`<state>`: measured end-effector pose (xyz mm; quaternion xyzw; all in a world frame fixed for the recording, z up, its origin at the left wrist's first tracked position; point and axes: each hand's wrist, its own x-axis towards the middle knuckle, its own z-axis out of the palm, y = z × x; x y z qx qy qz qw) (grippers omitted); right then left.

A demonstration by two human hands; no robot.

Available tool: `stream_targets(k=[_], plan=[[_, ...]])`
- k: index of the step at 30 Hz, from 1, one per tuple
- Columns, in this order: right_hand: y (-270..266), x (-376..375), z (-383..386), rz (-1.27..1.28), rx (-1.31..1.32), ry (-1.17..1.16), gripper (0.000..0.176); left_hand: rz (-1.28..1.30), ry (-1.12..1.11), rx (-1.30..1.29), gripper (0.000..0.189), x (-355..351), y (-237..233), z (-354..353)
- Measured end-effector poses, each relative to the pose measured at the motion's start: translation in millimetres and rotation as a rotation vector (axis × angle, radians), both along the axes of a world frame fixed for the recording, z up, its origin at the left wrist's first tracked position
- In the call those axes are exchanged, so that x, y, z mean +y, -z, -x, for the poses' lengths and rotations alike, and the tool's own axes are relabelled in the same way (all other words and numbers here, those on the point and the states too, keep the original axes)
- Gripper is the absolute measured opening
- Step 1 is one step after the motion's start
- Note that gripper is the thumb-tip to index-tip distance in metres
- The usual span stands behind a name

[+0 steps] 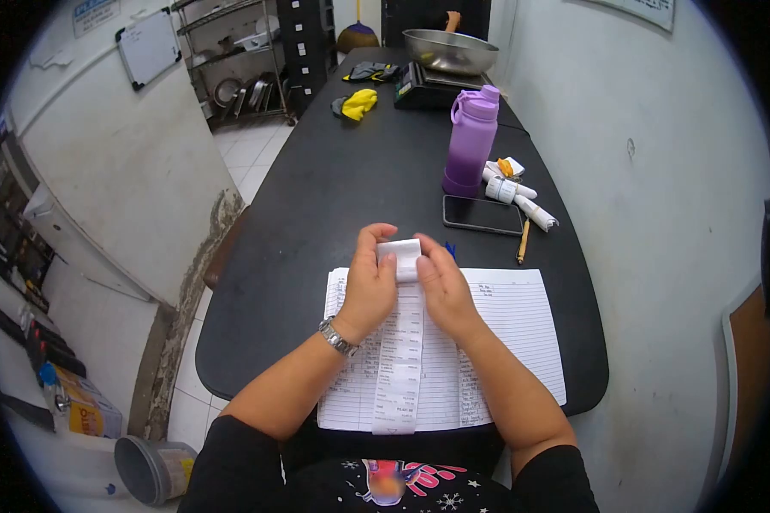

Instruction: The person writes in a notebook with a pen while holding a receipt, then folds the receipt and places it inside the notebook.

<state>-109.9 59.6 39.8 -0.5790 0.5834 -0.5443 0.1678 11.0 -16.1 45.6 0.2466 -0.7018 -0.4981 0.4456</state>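
A long printed receipt (398,368) runs down over an open lined notebook (522,333) with handwriting on its pages. The receipt's upper end is rolled or folded between my two hands. My left hand (372,278), with a metal watch on the wrist, grips the left edge of that end, thumb in front. On the opposite edge, my right hand (443,291) has its thumb and fingers closed around the paper. Something blue, perhaps a pen (450,250), shows partly behind my right hand.
Beyond the notebook on the black table (316,188) are a phone (482,215), a purple bottle (473,141), paper rolls (522,201) and a wooden-looking pen (524,242). Farther back are gloves (357,103) and a scale (428,88) bearing a metal bowl (450,53). A wall borders the right.
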Motion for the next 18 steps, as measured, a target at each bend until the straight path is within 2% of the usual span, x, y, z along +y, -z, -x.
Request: stream_targets(k=[3,4,7,9,11,18], plan=[[1,0,-7,-0.02,-0.009,0.024,0.032,0.082,0.016,0.013,0.034,3,3,4],[-2,1,-9,0.028,-0.031,0.059,0.02,-0.011,0.065,0.021,0.033,4,2,3],[-16,7,-2,-0.084,-0.127,0.108,0.015,-0.331,0.249,0.019,0.029,2,-3,-1],[-12,3,6,0.031,-0.172,0.047,0.011,-0.597,0.423,-0.023,0.025,-10,0,-1],[-14,4,14,0.048,-0.249,-0.052,0.011,-0.662,0.453,0.067,0.02,-15,2,-2],[-22,7,30,0.342,0.37,-0.043,0.025,-0.889,0.526,0.329,0.019,-23,-12,-12]])
